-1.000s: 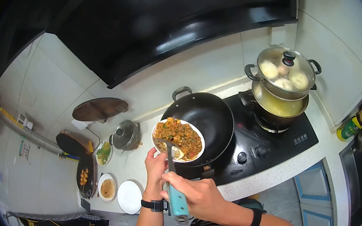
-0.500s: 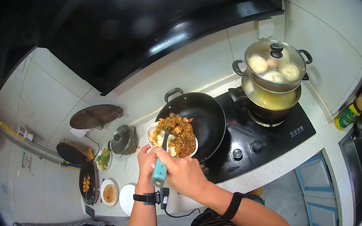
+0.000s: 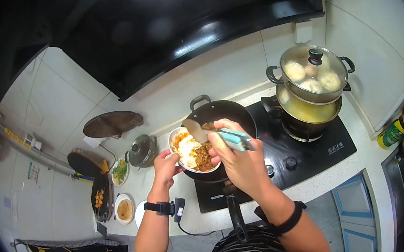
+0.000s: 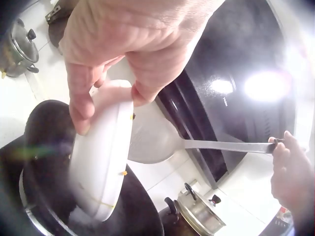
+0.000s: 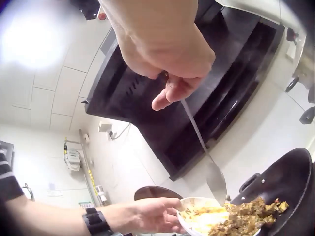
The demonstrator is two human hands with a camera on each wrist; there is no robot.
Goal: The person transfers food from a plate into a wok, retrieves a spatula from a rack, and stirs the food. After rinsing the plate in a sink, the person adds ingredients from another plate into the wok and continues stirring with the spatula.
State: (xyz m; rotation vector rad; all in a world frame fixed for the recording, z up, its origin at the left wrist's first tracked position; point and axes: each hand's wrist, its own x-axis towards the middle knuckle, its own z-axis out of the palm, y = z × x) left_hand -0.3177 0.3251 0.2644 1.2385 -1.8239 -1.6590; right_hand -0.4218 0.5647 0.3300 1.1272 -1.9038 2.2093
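Observation:
My left hand grips the edge of a white bowl, which is tilted over a black wok. Minced, sauced food fills part of the bowl, and its white inside shows, smeared with sauce. With my right hand I grip the turquoise handle of a spatula. Its metal blade is at the bowl's far side, above the wok. In the right wrist view, some food extends past the bowl's rim toward the wok.
Right of the wok, a steamer pot with a glass lid stands on the black cooktop. A lidded pot, a plate of greens and a plate with a flat pancake are to the left. The range hood hangs overhead.
The spatula has pushed food across the bowl toward the wok, leaving more white inside showing. My right hand has since risen and swung right, turning the spatula handle rightward.

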